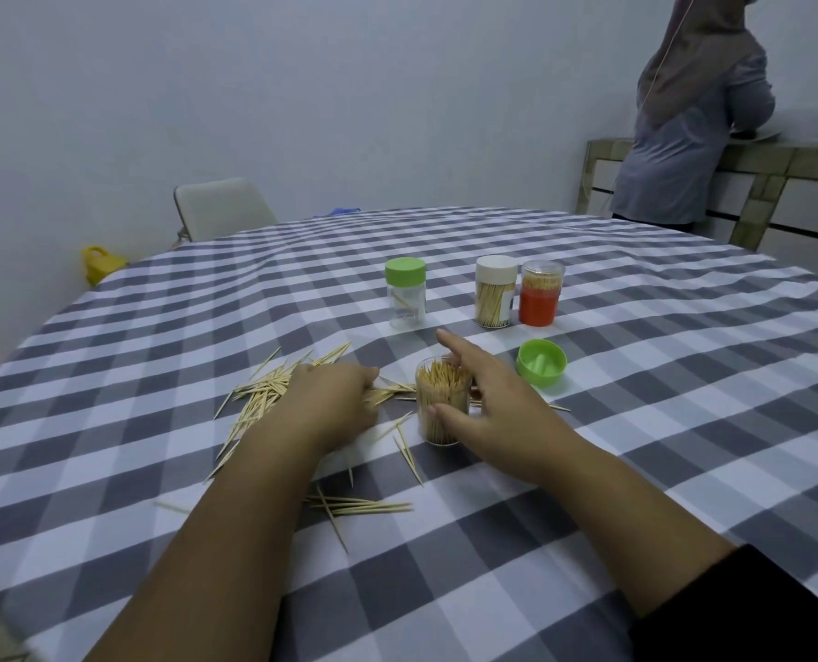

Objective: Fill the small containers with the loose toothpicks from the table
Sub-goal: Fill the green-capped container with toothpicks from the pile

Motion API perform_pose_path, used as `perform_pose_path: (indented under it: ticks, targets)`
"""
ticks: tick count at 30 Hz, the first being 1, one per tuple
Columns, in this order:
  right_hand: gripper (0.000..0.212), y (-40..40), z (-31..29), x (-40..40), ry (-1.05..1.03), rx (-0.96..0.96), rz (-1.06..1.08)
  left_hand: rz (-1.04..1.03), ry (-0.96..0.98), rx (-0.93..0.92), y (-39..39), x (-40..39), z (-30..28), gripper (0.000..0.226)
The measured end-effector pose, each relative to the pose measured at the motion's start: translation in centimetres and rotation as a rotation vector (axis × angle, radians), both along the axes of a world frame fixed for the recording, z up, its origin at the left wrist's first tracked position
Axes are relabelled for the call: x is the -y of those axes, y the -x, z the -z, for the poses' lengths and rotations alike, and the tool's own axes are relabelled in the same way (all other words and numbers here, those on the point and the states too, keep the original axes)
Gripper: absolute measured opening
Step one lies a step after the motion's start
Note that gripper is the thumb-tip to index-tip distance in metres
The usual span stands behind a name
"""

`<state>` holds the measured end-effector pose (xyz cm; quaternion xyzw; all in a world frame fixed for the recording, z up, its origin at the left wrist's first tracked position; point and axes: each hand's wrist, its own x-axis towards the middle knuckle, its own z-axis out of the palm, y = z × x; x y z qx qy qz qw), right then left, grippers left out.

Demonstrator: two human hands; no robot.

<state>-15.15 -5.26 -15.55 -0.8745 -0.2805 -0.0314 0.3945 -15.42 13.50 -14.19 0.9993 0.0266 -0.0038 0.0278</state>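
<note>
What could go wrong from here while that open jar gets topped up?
1. The open jar looks nearly full, and only the right hand steadies it; forcing more in might tip it or spill sticks.
2. The left hand is raking the loose toothpicks; strays near the front table edge could get swept off.
3. The green lid lies upturned beside the jar, where the right hand could knock it.

Tablecloth (588, 470) under both hands: woven cloth, matt, grey/white check, slightly rippled. Toothpicks (259, 398) by left hand (335, 403): pale bare wood, matt. Container (441, 403) at right hand (493, 403): clear glossy plastic. Green lid (541, 363) just beyond right hand: smooth plastic, slight sheen.
</note>
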Motion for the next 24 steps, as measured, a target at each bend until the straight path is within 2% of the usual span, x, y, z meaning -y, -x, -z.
perform_pose_path:
  ticks: [4,7,11,16,19,22,24]
  targets:
    - [0.074,0.0,-0.1,-0.1,0.005,0.003,0.012,-0.023,-0.201,0.064,-0.7,0.6,0.5,0.04]
    - [0.074,0.0,-0.1,-0.1,0.001,0.009,0.016,-0.112,-0.27,0.011,-1.8,1.2,0.4,0.037]
    - [0.074,0.0,-0.1,-0.1,0.003,0.013,0.022,-0.276,-0.121,0.007,-2.5,1.7,0.6,0.028]
    - [0.075,0.0,-0.1,-0.2,-0.003,0.012,0.026,-0.165,-0.06,0.119,-2.0,1.2,0.8,0.033]
    - [0.076,0.0,-0.1,-0.1,0.003,0.016,0.027,-0.121,0.216,0.281,-1.6,0.9,0.9,0.029]
    - [0.076,0.1,-0.2,-0.1,0.008,0.013,0.026,-0.081,0.688,0.479,-0.9,1.2,0.6,0.03]
    - [0.077,0.1,-0.2,-0.1,0.009,0.009,0.027,-0.061,0.949,0.527,-0.7,1.4,0.4,0.03]
